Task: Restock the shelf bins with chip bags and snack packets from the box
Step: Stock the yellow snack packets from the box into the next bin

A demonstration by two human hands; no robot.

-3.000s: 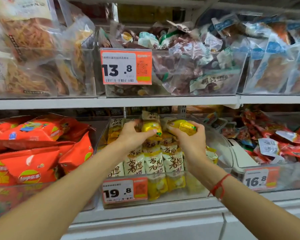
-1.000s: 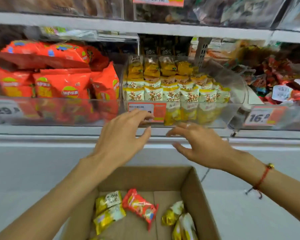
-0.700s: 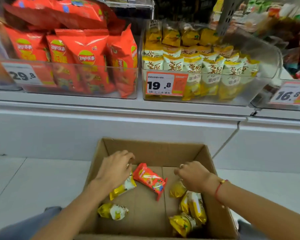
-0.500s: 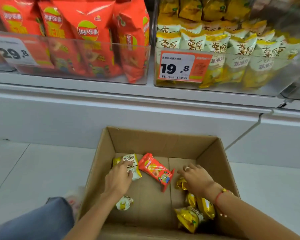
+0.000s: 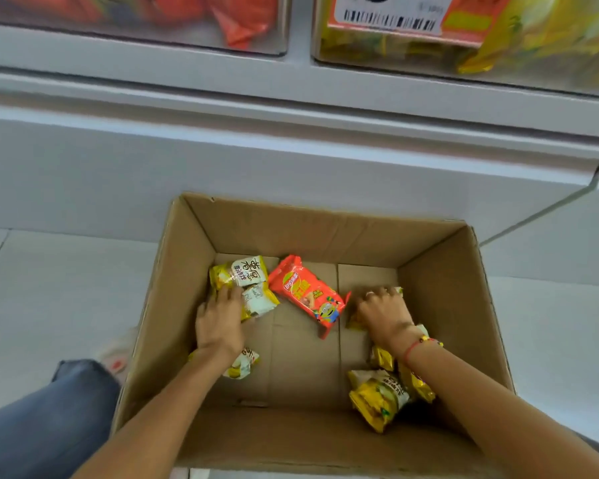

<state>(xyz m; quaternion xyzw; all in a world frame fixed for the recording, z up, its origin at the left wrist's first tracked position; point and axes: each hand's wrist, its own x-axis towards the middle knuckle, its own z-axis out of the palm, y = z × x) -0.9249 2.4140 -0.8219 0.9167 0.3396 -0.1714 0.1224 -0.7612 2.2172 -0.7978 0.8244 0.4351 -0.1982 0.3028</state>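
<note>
An open cardboard box (image 5: 201, 243) stands on the floor below the shelf. Inside, my left hand (image 5: 220, 321) grips yellow-and-white snack packets (image 5: 248, 274) at the far left of the box floor. My right hand (image 5: 382, 312) closes over a yellow packet (image 5: 353, 321) near the right wall; most of that packet is hidden under the fingers. A red chip packet (image 5: 306, 293) lies between both hands, untouched. More yellow packets (image 5: 377, 397) lie under my right forearm, and one (image 5: 241, 364) under my left wrist.
Above the box runs the white shelf front (image 5: 291, 108). A clear bin with red chip bags (image 5: 236, 25) sits at top left, a bin of yellow packets (image 5: 533, 39) with an orange price tag (image 5: 395, 12) at top right. My jeans-clad knee (image 5: 45, 420) is at bottom left.
Both hands left the shelf bin and dropped into the box. The view tilted down. My left hand has closed on the yellow packets and my right hand on a packet by the right wall.
</note>
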